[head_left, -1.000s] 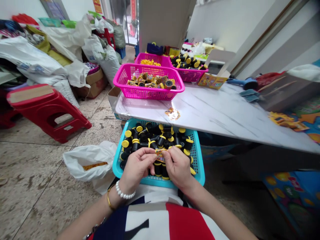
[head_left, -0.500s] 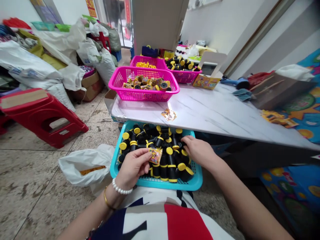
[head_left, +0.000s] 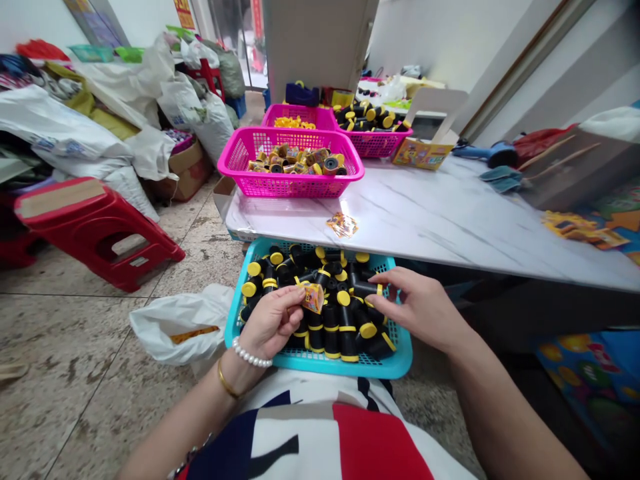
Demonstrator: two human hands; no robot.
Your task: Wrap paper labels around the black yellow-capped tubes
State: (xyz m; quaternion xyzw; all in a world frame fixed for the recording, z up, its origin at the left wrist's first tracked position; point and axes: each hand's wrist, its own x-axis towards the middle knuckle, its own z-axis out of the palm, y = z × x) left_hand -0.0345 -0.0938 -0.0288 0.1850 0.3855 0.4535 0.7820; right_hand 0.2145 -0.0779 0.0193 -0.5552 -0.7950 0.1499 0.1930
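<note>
My left hand (head_left: pixel 273 320) pinches a small printed yellow-orange label sleeve (head_left: pixel 313 299) between thumb and fingers, above the blue basket. At the basket's right side my right hand (head_left: pixel 420 303) grips a black plastic cylinder with a yellow rim (head_left: pixel 365 289) by its rimmed end. The cylinder lies roughly level, just over the pile. Many similar black and yellow cylinders (head_left: pixel 331 330) fill the blue basket (head_left: pixel 320 368), which rests at my lap against the table edge. Several flat printed labels (head_left: pixel 343 225) lie on the marble-patterned table (head_left: pixel 415 207).
A pink basket (head_left: pixel 295 189) of label-wrapped cylinders stands on the table, with more pink baskets (head_left: pixel 380 145) behind it. An open display box (head_left: pixel 423 155) sits at the back. On the floor to the left are a white bag (head_left: pixel 185 313) and a red stool (head_left: pixel 107 227).
My right hand has drawn back slightly from the pile and now has a cylinder between its fingers. My left hand keeps the label sleeve, now tilted differently. The view has shifted slightly.
</note>
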